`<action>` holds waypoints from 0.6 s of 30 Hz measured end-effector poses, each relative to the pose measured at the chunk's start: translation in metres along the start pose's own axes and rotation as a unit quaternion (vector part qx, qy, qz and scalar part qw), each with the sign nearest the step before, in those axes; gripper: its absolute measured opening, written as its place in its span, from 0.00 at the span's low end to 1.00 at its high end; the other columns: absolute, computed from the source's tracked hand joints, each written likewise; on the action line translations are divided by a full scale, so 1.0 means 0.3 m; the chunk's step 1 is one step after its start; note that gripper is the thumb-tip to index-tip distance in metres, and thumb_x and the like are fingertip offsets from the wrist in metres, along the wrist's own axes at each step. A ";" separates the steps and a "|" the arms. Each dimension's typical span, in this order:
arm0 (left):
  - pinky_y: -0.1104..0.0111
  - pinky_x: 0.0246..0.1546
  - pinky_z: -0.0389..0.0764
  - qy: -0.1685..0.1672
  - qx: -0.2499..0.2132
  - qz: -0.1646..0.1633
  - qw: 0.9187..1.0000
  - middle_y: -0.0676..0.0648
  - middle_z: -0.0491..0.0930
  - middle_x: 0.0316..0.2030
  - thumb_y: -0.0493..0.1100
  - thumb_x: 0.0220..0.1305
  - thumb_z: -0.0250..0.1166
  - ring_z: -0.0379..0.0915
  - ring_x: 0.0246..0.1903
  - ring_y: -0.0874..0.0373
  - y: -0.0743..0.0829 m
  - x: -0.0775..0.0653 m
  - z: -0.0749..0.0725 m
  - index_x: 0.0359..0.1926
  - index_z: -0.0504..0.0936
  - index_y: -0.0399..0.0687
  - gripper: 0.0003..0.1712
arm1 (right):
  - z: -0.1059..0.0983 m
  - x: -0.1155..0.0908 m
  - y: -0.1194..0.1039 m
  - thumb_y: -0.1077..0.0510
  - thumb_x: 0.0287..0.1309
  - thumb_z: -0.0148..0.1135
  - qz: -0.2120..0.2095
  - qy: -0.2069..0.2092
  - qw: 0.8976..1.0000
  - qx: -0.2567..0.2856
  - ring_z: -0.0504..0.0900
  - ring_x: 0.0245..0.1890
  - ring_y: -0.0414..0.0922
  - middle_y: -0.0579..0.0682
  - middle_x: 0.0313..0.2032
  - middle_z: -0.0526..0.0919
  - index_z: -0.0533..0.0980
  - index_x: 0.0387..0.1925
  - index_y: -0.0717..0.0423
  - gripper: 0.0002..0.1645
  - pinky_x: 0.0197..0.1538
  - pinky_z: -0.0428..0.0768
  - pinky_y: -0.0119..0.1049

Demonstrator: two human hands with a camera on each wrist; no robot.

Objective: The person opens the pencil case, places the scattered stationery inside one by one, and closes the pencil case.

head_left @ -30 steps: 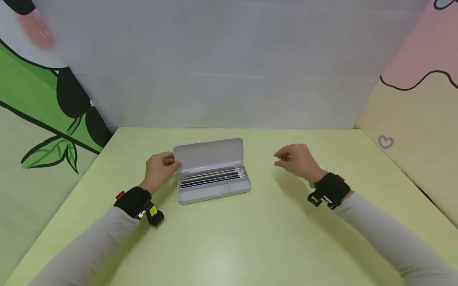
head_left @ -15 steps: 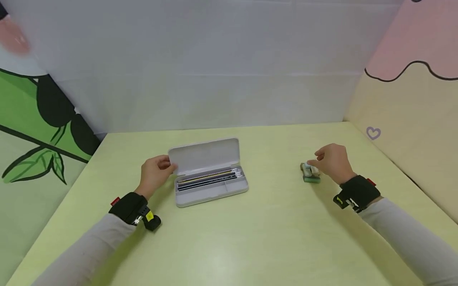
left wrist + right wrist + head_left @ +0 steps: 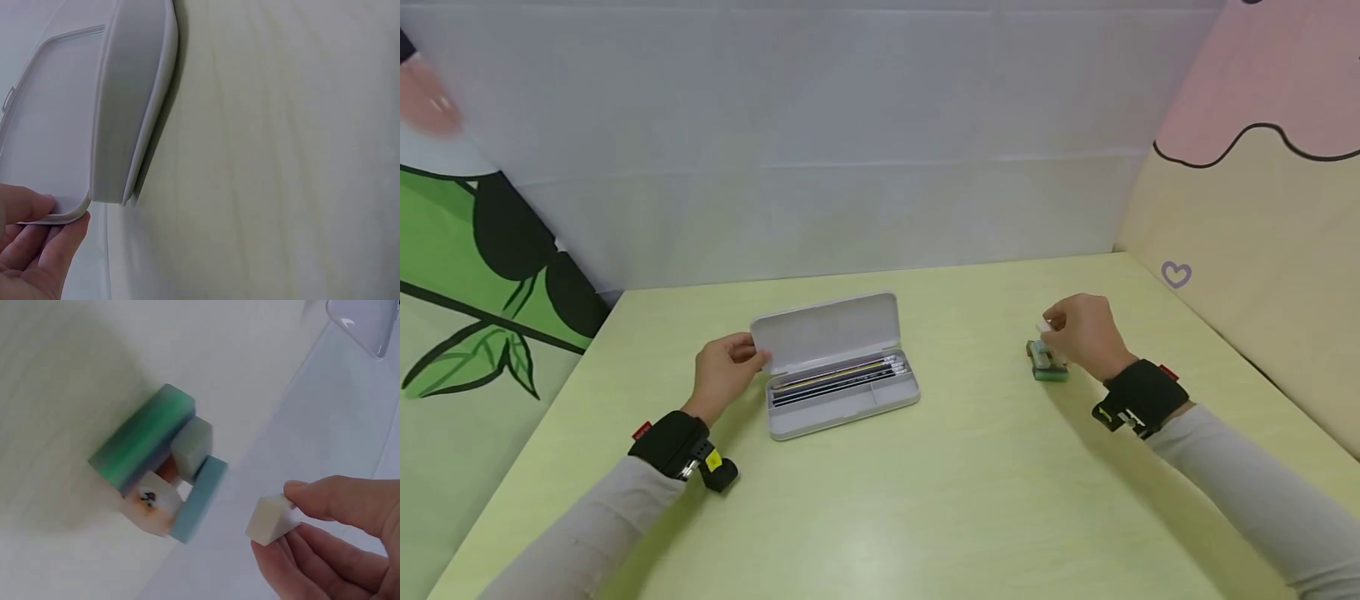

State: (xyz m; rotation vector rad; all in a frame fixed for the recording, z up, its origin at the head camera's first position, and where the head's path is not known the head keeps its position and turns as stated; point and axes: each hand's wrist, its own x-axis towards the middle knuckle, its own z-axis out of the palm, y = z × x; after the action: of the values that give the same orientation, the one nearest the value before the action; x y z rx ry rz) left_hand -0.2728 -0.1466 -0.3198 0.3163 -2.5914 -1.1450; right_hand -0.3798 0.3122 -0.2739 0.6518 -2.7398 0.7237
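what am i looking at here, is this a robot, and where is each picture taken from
No robot: it is a person's left hand and right hand, both bare, with a camera on each wrist. The head picture comes from one worn on the head, looking down at the table, where an open case holds pencils, and small blocks sit to its right. The left wrist picture shows that hand gripping the raised lid; the right wrist picture shows the other pinching a white block.

A long pale grey fabric sleeve (image 3: 602, 517) covers each arm. By the left hand (image 3: 721, 375), a wide black wristband (image 3: 668, 442) carries a red tag (image 3: 642, 431), silvery hardware (image 3: 688, 471) and a black module (image 3: 721, 477) with a yellow label (image 3: 713, 460). The right hand (image 3: 1084, 333) has a red-tagged black band (image 3: 1148, 397).
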 end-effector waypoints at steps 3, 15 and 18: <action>0.79 0.36 0.77 0.002 0.001 0.003 1.000 0.32 0.83 0.46 0.39 0.63 0.63 0.81 0.48 0.40 -0.006 0.005 0.004 0.54 0.78 0.32 0.20 | -0.018 0.013 -0.021 0.68 0.51 0.64 -0.027 0.005 1.000 -0.003 0.84 0.33 0.57 0.67 0.34 0.86 0.82 0.40 0.73 0.14 0.40 0.81 0.50; 0.54 0.49 0.82 -0.001 -0.018 0.027 0.999 0.32 0.84 0.45 0.37 0.63 0.63 0.82 0.47 0.40 -0.002 0.020 0.055 0.53 0.79 0.32 0.19 | -0.086 0.031 -0.075 0.66 0.56 0.64 -0.088 0.002 0.996 0.016 0.84 0.31 0.52 0.62 0.33 0.87 0.84 0.40 0.66 0.10 0.37 0.81 0.43; 0.54 0.49 0.81 -0.002 -0.022 0.034 0.999 0.32 0.84 0.45 0.37 0.63 0.63 0.82 0.47 0.40 -0.001 0.020 0.050 0.53 0.79 0.32 0.19 | -0.078 0.042 -0.099 0.65 0.57 0.64 -0.113 -0.005 0.993 0.023 0.86 0.32 0.51 0.60 0.34 0.88 0.84 0.40 0.64 0.10 0.38 0.83 0.43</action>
State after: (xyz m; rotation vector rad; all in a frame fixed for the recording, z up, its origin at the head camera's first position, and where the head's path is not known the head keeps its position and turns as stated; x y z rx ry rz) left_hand -0.2835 -0.1384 -0.3289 0.2162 -2.5559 -1.1781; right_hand -0.3744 0.2966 -0.2377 0.9573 -2.6071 0.7327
